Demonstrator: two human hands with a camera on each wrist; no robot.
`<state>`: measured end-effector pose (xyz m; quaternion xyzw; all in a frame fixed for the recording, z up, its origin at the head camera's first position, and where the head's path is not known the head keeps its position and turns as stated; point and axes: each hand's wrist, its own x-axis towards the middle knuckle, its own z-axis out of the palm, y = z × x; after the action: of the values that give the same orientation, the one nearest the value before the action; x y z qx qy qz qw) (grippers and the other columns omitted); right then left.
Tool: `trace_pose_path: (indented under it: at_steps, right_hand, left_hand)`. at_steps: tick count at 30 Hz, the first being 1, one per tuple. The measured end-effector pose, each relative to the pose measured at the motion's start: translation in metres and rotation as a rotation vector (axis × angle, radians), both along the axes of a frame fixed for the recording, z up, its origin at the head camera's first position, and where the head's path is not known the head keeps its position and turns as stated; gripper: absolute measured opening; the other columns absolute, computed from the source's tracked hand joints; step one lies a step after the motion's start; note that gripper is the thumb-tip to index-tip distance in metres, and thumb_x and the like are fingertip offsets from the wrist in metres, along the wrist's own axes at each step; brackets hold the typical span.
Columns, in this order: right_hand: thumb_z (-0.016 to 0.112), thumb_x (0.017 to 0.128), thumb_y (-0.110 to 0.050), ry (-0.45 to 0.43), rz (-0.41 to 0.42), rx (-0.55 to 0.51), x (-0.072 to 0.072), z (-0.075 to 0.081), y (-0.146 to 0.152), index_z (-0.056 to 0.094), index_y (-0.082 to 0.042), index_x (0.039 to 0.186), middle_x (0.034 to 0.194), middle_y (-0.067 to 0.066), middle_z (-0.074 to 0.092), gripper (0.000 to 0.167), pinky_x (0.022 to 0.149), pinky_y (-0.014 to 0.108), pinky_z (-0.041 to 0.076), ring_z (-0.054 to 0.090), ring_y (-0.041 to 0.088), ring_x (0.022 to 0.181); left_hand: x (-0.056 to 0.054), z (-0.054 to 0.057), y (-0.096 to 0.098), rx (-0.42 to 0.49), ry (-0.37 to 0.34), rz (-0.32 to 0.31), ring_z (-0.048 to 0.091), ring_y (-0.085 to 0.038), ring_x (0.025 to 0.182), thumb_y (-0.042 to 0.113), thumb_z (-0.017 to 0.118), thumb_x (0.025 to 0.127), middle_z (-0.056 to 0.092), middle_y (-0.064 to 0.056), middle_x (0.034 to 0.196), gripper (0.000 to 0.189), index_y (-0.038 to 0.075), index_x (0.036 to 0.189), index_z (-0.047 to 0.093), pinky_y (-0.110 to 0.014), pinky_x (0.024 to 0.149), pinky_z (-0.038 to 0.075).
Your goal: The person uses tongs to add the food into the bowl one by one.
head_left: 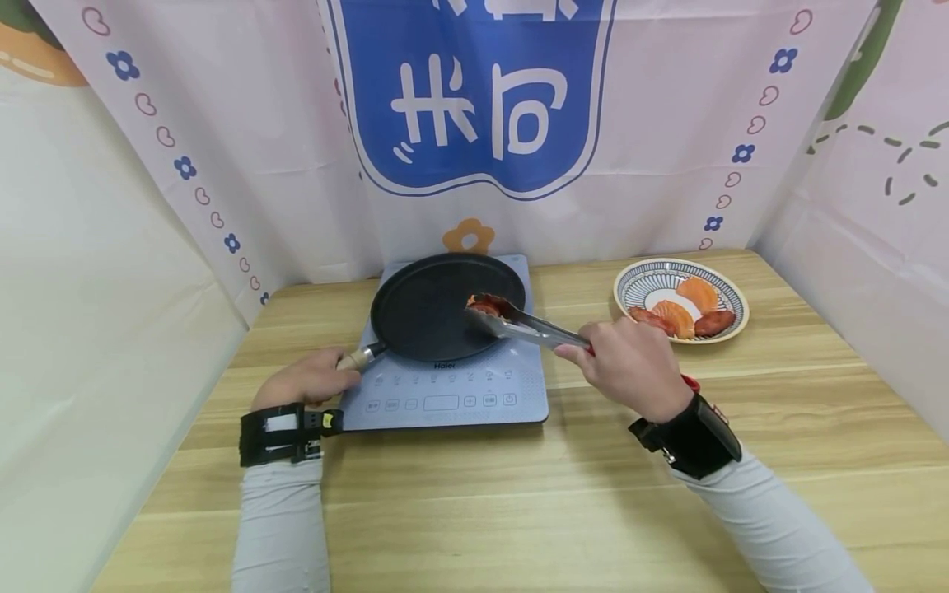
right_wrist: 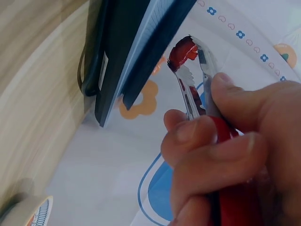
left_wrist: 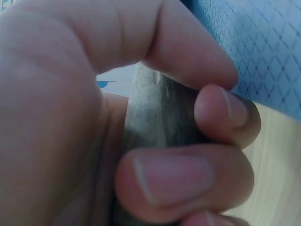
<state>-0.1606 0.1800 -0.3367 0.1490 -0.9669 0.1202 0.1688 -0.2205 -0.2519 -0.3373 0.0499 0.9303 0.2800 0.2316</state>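
Observation:
My left hand (head_left: 307, 380) grips the pale handle (head_left: 359, 357) of a flat black frying pan (head_left: 433, 309). In the left wrist view the fingers curl round that handle (left_wrist: 155, 113). My right hand (head_left: 630, 362) holds metal tongs (head_left: 544, 329) with red grips (right_wrist: 237, 202). Pinched in the tongs' tips is a charred, reddish-brown piece of food (right_wrist: 182, 52), above the right part of the pan in the head view. The pan sits on a light-blue induction cooker (head_left: 445, 408).
At the back right stands a patterned plate (head_left: 627, 290) with orange slices (head_left: 697, 292) and reddish-brown pieces (head_left: 714, 322) on it. A printed cloth (head_left: 282, 165) hangs behind the wooden table (head_left: 460, 502) and along its sides.

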Motion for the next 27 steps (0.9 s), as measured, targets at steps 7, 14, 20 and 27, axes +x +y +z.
trace_pose_path:
  at_steps: [7, 14, 20, 27]
  right_hand:
    - [0.071, 0.098, -0.05, -0.008, 0.026, 0.015, -0.001, -0.009, -0.007, 0.066, -0.014, 0.074, 0.056, -0.006, 0.04, 0.043, 0.045, 0.029, 0.025, 0.041, 0.014, 0.048]
    - [0.073, 0.097, -0.049, 0.0, 0.022, 0.021, -0.002, -0.014, -0.01, 0.065, -0.014, 0.074, 0.056, -0.006, 0.039, 0.042, 0.045, 0.029, 0.026, 0.04, 0.013, 0.048]
    - [0.072, 0.097, -0.051, -0.007, 0.014, 0.02, -0.003, -0.015, -0.012, 0.063, -0.016, 0.072, 0.055, -0.006, 0.04, 0.044, 0.045, 0.029, 0.027, 0.042, 0.014, 0.048]
    - [0.071, 0.096, -0.055, -0.009, -0.008, 0.018, -0.001, -0.018, -0.011, 0.061, -0.017, 0.071, 0.055, -0.006, 0.043, 0.046, 0.044, 0.031, 0.027, 0.044, 0.014, 0.049]
  left_hand:
    - [0.001, 0.0, -0.001, 0.002, 0.003, 0.002, 0.054, -0.019, 0.072, 0.019, 0.056, 0.1, 0.057, -0.008, 0.088, 0.03, -0.002, 0.122, 0.054, -0.03, 0.061, 0.047]
    - [0.001, 0.003, -0.001, 0.021, 0.003, -0.005, 0.054, -0.018, 0.075, 0.019, 0.056, 0.099, 0.058, -0.007, 0.089, 0.035, -0.003, 0.126, 0.054, -0.03, 0.063, 0.048]
    - [0.001, 0.003, -0.002, 0.021, 0.0, -0.008, 0.055, -0.019, 0.076, 0.019, 0.056, 0.1, 0.059, -0.008, 0.09, 0.035, -0.004, 0.126, 0.054, -0.031, 0.064, 0.049]
    - [0.002, 0.002, -0.001, 0.016, -0.001, -0.013, 0.055, -0.02, 0.075, 0.02, 0.055, 0.099, 0.058, -0.008, 0.089, 0.037, -0.004, 0.127, 0.054, -0.031, 0.063, 0.048]
